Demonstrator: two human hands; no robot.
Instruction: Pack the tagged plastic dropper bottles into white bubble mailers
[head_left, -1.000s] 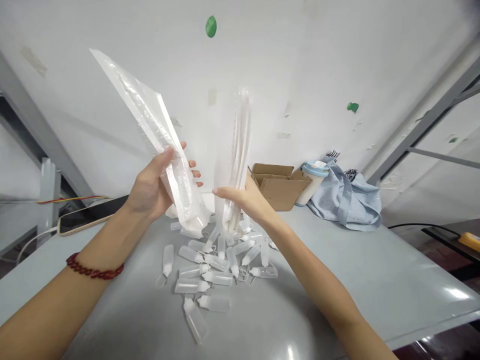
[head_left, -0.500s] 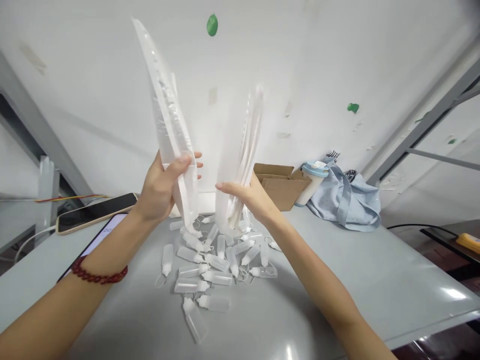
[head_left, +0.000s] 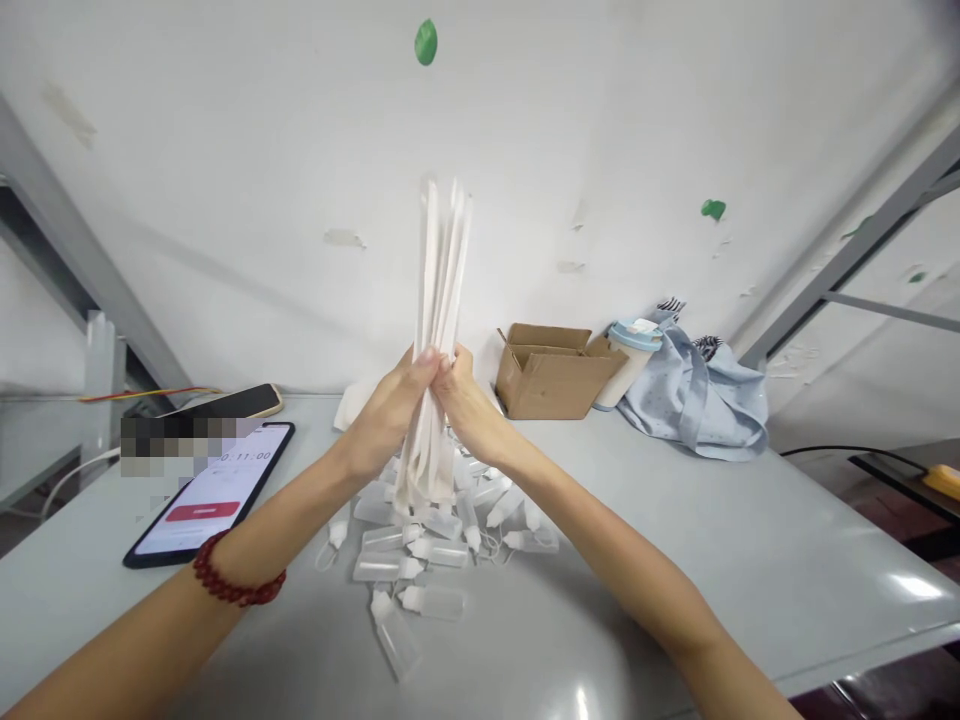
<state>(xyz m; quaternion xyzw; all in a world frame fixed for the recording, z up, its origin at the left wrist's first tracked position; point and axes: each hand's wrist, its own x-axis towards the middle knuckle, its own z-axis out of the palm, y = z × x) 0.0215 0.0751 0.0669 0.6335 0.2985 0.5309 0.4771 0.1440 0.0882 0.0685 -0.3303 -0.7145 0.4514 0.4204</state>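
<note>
A bundle of flat white plastic bags (head_left: 439,270) stands upright, edge-on, in front of me. My left hand (head_left: 391,412) grips its left side and my right hand (head_left: 474,408) its right side, with both thumbs close together on the near edges. Most of the fingers are hidden behind the bundle. Its lower end hangs just over a heap of small clear squeeze bottles (head_left: 442,552) with white caps and thin loops. The far part of the heap is hidden by the hands and bags.
On the left of the grey table (head_left: 697,560) lie a phone with a lit timer (head_left: 214,490) and a dark phone (head_left: 240,402) on a cable. A cardboard box (head_left: 559,385), a lidded cup (head_left: 626,365) and a blue cloth bag (head_left: 694,400) stand back right, by the wall.
Both hands have come together in the middle. The two separate bundles of bags, one in each hand before, are now pressed into one. More of the lit phone shows.
</note>
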